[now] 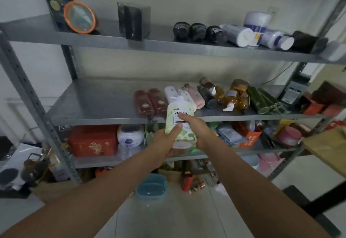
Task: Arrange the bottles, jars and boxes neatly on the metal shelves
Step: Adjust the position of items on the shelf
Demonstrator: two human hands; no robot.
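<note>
You hold the pale green bottle at the centre of the frame with 2 hands. Your left hand grips its base, thumb pressed on the front, and your right hand wraps its right side. It is upright, just in front of the middle shelf edge, near 2 red bottles lying flat there.

The pale green bottle carries a label with a bold word starting "A" and ending "en"; all other print is blurred.
</note>
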